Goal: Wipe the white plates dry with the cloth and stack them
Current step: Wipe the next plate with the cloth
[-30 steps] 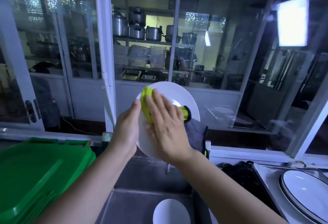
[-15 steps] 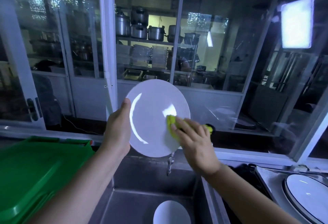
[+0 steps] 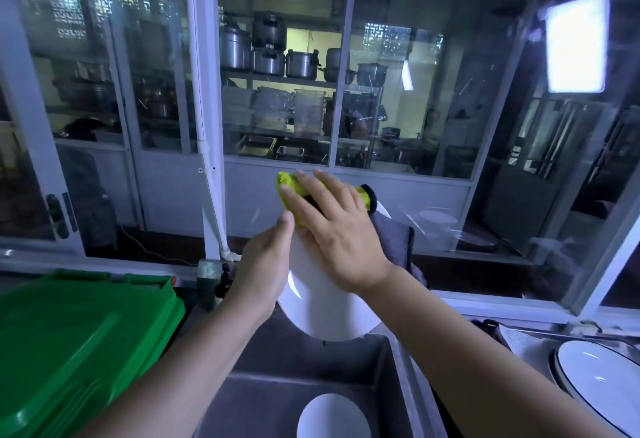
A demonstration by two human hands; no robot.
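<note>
Centrally in the frame, the left hand (image 3: 263, 271) gripped the left edge of a white plate (image 3: 322, 313), thumb up along its face and the other fingers hidden behind it; the plate was held upright above the steel sink (image 3: 277, 361). The right hand (image 3: 339, 236) lay across the plate's upper part with fingers straight and spread, pressing a yellow-green cloth (image 3: 289, 191) flat against it; hand and cloth covered the plate's top rim, and a grey fold of the cloth (image 3: 394, 240) hung down behind the right wrist. A second white plate (image 3: 332, 417) lay in the sink basin at the lower centre, directly beneath the forearms; a green bin lid (image 3: 76, 340) filled the lower left, just beside the sink; dark-rimmed plates (image 3: 602, 382) sat at the lower right edge. A small dark bottle (image 3: 223, 280) stood near the left wrist, by the foot of a white pipe (image 3: 207, 125); behind the window glass, metal pots (image 3: 268, 46) were shelved at the upper centre.
</note>
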